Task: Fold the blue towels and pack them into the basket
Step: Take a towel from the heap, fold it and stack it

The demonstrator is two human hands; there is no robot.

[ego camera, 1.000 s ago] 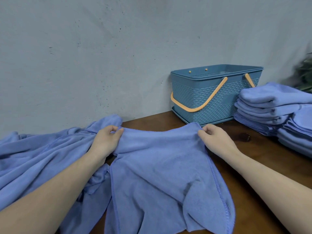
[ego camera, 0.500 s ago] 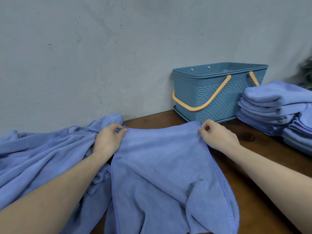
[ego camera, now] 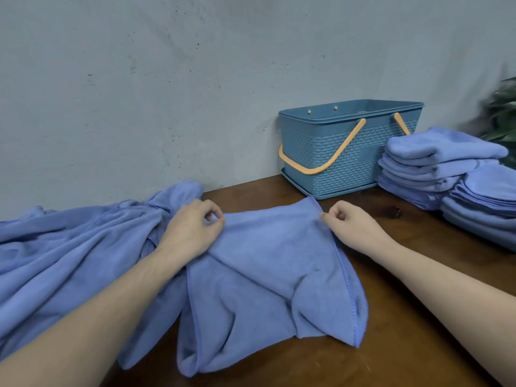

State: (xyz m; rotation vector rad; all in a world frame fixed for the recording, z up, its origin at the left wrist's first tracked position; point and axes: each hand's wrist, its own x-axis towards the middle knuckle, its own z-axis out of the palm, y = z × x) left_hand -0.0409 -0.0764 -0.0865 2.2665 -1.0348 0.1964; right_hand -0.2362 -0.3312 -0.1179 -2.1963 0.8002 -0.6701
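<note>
Two hands pinch the blue towel [ego camera: 268, 263] at its far corners.

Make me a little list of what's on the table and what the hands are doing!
towel being folded: blue towel, lying rumpled on the table
left hand: pinches its far left corner
right hand: pinches its far right corner
unfolded towels: heap at left
basket: against the wall
folded towels: stacked at right

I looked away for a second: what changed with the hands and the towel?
Both hands seem to have loosened on the towel's far corners: the left hand and right hand now rest there with curled fingers. The towel has rumpled slightly. Basket, folded stacks and loose pile stayed put.
</note>
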